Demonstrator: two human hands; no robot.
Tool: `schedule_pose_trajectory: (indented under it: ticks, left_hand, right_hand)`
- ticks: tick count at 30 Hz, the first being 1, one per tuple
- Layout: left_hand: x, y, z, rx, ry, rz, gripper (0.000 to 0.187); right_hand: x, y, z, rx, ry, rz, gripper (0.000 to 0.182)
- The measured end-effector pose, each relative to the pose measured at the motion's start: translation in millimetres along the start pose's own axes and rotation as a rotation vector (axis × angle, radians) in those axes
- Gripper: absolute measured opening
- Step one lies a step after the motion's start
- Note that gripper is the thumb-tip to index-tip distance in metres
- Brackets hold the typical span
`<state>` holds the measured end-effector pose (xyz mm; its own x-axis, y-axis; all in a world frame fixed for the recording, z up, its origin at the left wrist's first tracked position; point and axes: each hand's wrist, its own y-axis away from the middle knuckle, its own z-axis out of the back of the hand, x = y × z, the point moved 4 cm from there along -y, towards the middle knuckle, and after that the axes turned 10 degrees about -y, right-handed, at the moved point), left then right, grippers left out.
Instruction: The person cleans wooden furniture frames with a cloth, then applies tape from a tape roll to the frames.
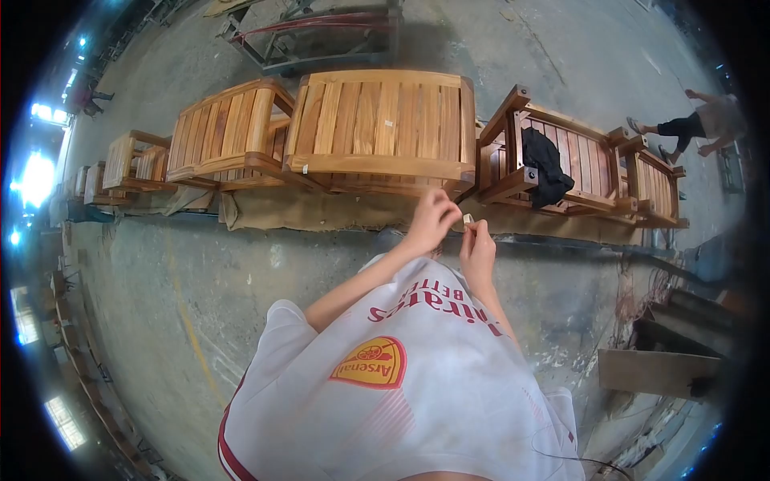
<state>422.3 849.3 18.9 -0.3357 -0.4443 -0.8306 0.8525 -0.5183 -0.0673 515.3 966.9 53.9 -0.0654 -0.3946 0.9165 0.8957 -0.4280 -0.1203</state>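
My right hand (479,244) pinches a small whitish piece (468,218) between thumb and fingertips; its exact kind is too small to tell. Close by on the left, my left hand (431,221) is closed with thumb and fingertips together, and whatever it may hold cannot be made out. Both hands hover in front of my body at the near edge of a slatted wooden table (377,163). Two small pale marks show on this table, one on the slats and one at the front left corner.
More slatted wooden furniture (220,132) stands in a row to the left. On the right, upturned wooden furniture (513,188) carries a black cloth (545,166). A metal frame cart (321,36) stands beyond. Another person (702,120) is at far right; boards (658,373) lie lower right.
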Motion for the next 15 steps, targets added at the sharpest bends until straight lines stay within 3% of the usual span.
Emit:
schedule_pose_trajectory:
  ticks: [3, 5, 8, 15]
  left_hand:
    - [34.1, -32.7, 28.8, -0.185, 0.023, 0.191, 0.03]
    - [60.3, -63.7, 59.0, -0.315, -0.141, 0.095, 0.029]
    - [88.7, -107.0, 90.0, -0.266, -0.454, 0.142, 0.022]
    - [126.6, -141.9, 89.6, -0.02, -0.576, 0.051, 0.018]
  right_hand:
    - [6.5, 3.6, 6.2, -0.038, -0.004, 0.024, 0.006]
    - [1.8, 5.1, 9.0, -0.037, -0.034, -0.018, 0.006]
    - [-5.7, 6.0, 5.8, 0.007, -0.07, -0.048, 0.007]
    - [-12.2, 8.3, 5.4, 0.047, -0.118, -0.068, 0.006]
